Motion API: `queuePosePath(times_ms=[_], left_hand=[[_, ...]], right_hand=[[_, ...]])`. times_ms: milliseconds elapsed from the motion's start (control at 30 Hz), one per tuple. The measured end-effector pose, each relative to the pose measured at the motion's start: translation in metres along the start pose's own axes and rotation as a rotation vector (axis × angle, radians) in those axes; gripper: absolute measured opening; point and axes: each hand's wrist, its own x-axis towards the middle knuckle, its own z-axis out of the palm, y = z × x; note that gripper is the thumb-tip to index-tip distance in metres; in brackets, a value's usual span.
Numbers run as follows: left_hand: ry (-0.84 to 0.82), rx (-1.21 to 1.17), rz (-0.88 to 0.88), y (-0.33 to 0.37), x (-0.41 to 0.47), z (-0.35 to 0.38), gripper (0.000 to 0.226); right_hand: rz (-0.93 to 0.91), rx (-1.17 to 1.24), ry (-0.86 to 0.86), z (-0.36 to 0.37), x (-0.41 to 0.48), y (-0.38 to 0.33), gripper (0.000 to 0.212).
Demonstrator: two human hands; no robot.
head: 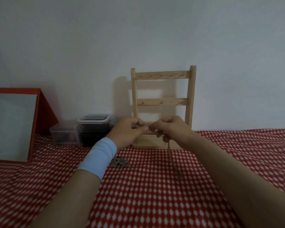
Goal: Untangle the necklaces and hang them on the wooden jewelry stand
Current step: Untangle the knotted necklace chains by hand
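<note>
Fingertips [144,128] of both hands meet in a tight pinch on a thin necklace [169,145], just in front of the wooden jewelry stand [163,102], low by its base. Left hand [128,131] curls thumb + forefinger round a small bright bit, poss. the clasp; can't tell for sure. Right hand [171,127] pinches the chain beside it, w/ a bunched loop under the palm. The rest trails onto the red dotted cloth [155,195] in front of the stand. A 2nd piece, a silvery cluster [119,162], lies front-left of the stand by the blue wristband [99,157]. Stand's hooks are all bare. The chain is prob. light, limp, slippery and quick to kink: hold close to the knot w/ fingertips, tease, don't tug. Mirror [13,125] & plastic boxes [92,127] sit left of the stand.
</note>
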Motion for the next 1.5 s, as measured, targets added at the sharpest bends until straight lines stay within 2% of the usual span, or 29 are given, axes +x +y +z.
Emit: queuePosePath(times_ms=[67, 200, 467, 700, 1000, 1100, 1167, 1233, 1333, 1433, 1500], left_hand=[[0.000, 0.062, 0.015, 0.001, 0.000, -0.002, 0.005], [0.017, 0.134, 0.049, 0.003, -0.001, -0.002, 0.006], [0.040, 0.064, 0.057, -0.003, -0.001, -0.003, 0.011], [-0.017, 0.187, 0.077, -0.004, 0.001, 0.005, 0.015], [-0.101, -0.018, 0.013, 0.003, -0.004, 0.001, 0.012], [-0.078, -0.208, -0.036, 0.003, -0.004, -0.002, 0.014], [-0.096, -0.186, -0.036, 0.004, -0.004, -0.001, 0.013], [-0.127, -0.082, -0.043, 0.004, -0.005, 0.002, 0.012], [-0.203, 0.048, -0.072, 0.001, -0.005, 0.003, 0.014], [-0.242, -0.057, -0.077, 0.001, -0.005, 0.001, 0.013], [-0.229, -0.107, -0.066, 0.004, -0.006, 0.000, 0.012]], right_hand=[[0.001, -0.031, 0.011, 0.001, 0.001, 0.001, 0.029], [0.001, -0.065, 0.016, 0.002, 0.002, 0.003, 0.022], [0.061, -0.183, -0.178, 0.002, -0.001, 0.004, 0.031], [0.107, -0.281, -0.181, 0.003, -0.001, 0.003, 0.036], [0.177, 0.150, -0.204, -0.002, 0.004, 0.007, 0.035], [0.134, -0.141, -0.254, -0.005, 0.001, 0.004, 0.033], [0.124, -0.289, -0.283, -0.004, 0.000, 0.001, 0.031], [0.127, -0.318, -0.286, -0.002, 0.000, 0.001, 0.029], [0.141, -0.123, -0.195, -0.002, 0.002, 0.009, 0.028], [0.204, 0.179, -0.158, -0.003, 0.006, 0.014, 0.030], [0.236, 0.288, -0.187, -0.001, 0.007, 0.015, 0.027]])
